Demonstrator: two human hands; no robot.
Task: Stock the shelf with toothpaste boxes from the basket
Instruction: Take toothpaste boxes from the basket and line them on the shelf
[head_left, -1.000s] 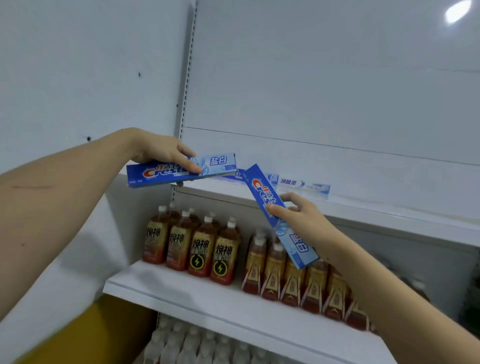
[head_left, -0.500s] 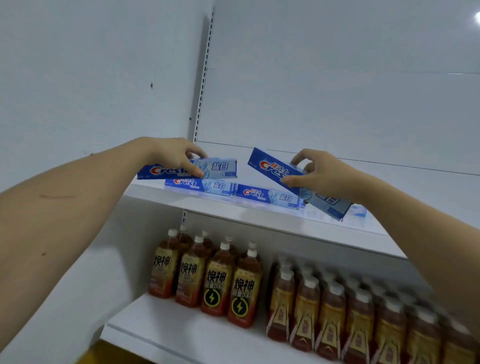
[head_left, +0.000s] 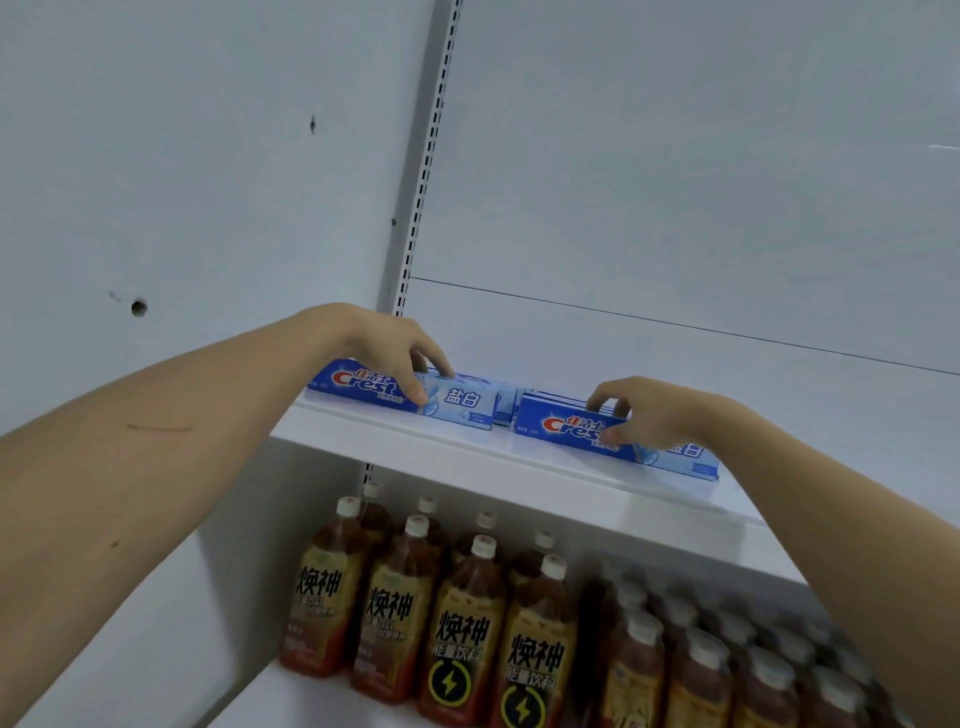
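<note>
Upper shelf (head_left: 545, 467), white, at chest height: carries blue toothpaste boxes lying on their long edges along the front, with more boxes (head_left: 506, 400) partly visible behind them.

Left toothpaste box (head_left: 405, 391): stands on the shelf at its left end, printed face forward. The left hand (head_left: 384, 348) grasps it from above, thumb on the front face, fingers curled over the top edge.

Right toothpaste box (head_left: 571, 428): stands on the shelf to the right of the first, apart from it, printed face forward, right end partly hidden by the wrist. The right hand (head_left: 639, 410) grasps it from above, thumb on the front, fingers hooked over the top.

Lower shelf: rows of brown drink bottles (head_left: 462, 623) with yellow labels and white caps; those at the right are blurred.

Back panel (head_left: 675, 182): white, with a slotted upright (head_left: 423, 182) at its left.
</note>
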